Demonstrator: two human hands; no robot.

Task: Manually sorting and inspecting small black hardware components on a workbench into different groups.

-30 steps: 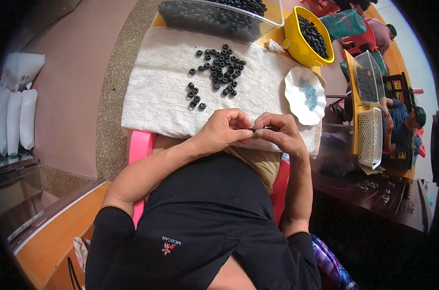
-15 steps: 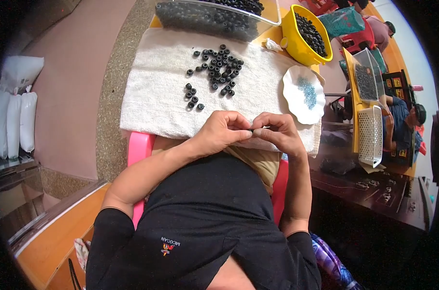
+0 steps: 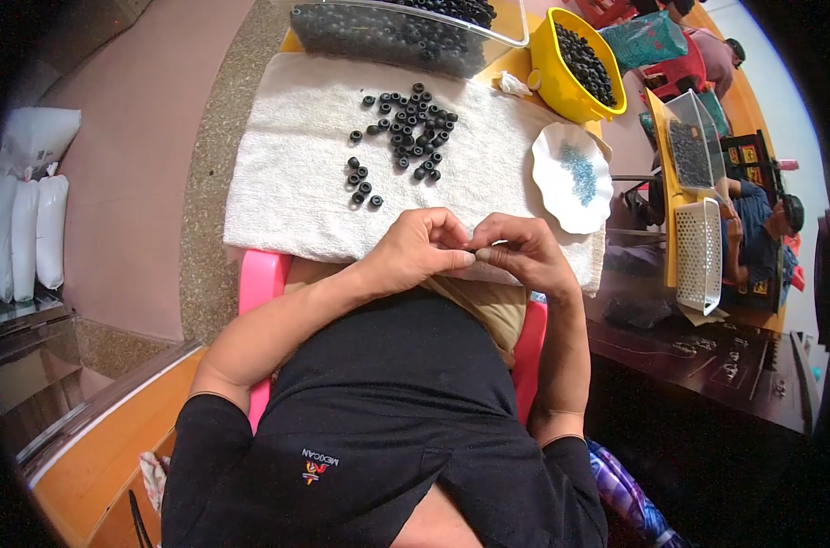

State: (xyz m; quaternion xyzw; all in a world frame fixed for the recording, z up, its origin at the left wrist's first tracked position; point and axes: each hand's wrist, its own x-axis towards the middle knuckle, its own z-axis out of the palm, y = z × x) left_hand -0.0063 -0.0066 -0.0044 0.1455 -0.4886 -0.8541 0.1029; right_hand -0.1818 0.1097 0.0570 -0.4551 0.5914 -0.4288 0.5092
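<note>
My left hand (image 3: 421, 245) and my right hand (image 3: 524, 253) meet fingertip to fingertip at the near edge of a white towel (image 3: 291, 151). Both are closed in a pinch, and whatever lies between them is too small and covered to name. Beyond my hands, a loose cluster of small black ring-shaped pieces (image 3: 418, 132) lies on the towel. To the right, a white scalloped dish (image 3: 544, 173) holds tiny clear-blue bits (image 3: 579, 173).
A clear plastic bin (image 3: 387, 41) full of black pieces stands at the far edge, beside a yellow basket (image 3: 550, 73) of dark pieces. White sacks (image 3: 51, 219) stand at the left. Another person (image 3: 757, 224) sits at a table on the right, near a white perforated basket (image 3: 698, 251).
My fingertips have shifted slightly against each other, and the dark sliver seen between them before is now mostly covered. The pieces on the towel lie as they were.
</note>
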